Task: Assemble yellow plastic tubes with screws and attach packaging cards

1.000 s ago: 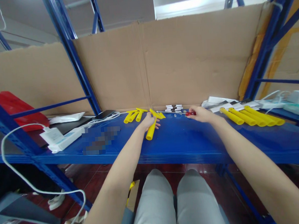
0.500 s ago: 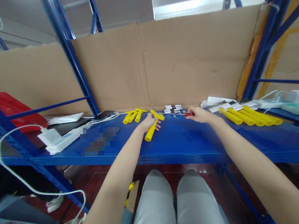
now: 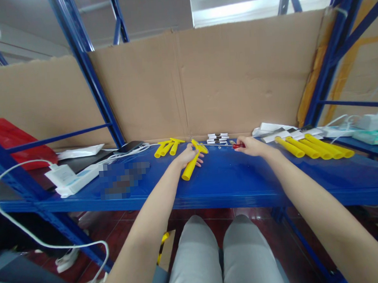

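My left hand (image 3: 186, 156) is closed around a yellow T-shaped plastic tool with a tubular handle (image 3: 190, 169). The round handle end points toward me, and the crossbar lies at the far side. In my right hand (image 3: 249, 146) is a screwdriver (image 3: 239, 145) with a red handle. Its thin metal shaft runs left to the crossbar; whether the tip touches it is too small to tell. Beyond the shaft sits a small stack of white and black packets (image 3: 217, 137). Left of my left hand lie several similar yellow T-shaped tools (image 3: 174, 147).
Several yellow tubular handles (image 3: 312, 148) lie at the right beside white papers (image 3: 274, 129). At the left are a white power strip (image 3: 81, 180), a dark phone (image 3: 130, 146) and cables. Cardboard (image 3: 236, 78) walls the back of the blue shelf (image 3: 230, 181), between blue posts.
The view has shifted very slightly. Both hands keep their holds on the yellow tool and the screwdriver, with little visible movement.
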A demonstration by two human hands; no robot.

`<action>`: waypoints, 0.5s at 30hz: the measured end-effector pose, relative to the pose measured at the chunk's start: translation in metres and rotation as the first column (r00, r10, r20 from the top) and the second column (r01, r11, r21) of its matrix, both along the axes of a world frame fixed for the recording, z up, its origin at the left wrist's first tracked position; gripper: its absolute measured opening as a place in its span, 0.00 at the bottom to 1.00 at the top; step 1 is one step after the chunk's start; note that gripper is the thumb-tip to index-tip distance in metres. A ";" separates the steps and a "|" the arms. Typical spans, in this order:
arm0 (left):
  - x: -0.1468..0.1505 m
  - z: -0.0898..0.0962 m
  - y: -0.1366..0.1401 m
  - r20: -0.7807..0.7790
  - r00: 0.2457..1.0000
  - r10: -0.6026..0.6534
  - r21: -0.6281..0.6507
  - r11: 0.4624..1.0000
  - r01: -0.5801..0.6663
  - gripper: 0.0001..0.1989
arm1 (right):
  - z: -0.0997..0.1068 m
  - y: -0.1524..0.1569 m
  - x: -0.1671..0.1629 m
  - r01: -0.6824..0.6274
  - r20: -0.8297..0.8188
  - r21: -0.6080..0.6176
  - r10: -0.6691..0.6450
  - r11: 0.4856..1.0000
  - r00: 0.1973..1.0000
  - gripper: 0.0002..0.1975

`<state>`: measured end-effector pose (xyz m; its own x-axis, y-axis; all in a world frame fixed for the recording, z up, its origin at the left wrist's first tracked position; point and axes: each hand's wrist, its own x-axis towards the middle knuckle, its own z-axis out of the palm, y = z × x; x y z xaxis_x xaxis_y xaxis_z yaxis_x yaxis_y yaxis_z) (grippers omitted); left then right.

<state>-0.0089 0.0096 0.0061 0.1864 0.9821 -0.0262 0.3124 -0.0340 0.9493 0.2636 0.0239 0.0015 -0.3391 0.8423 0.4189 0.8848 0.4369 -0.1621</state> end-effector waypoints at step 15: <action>0.000 0.000 0.003 -0.103 0.995 0.008 0.104 0.995 0.003 0.16 | 0.003 -0.001 0.003 -0.030 0.011 0.033 0.030 0.999 0.999 0.07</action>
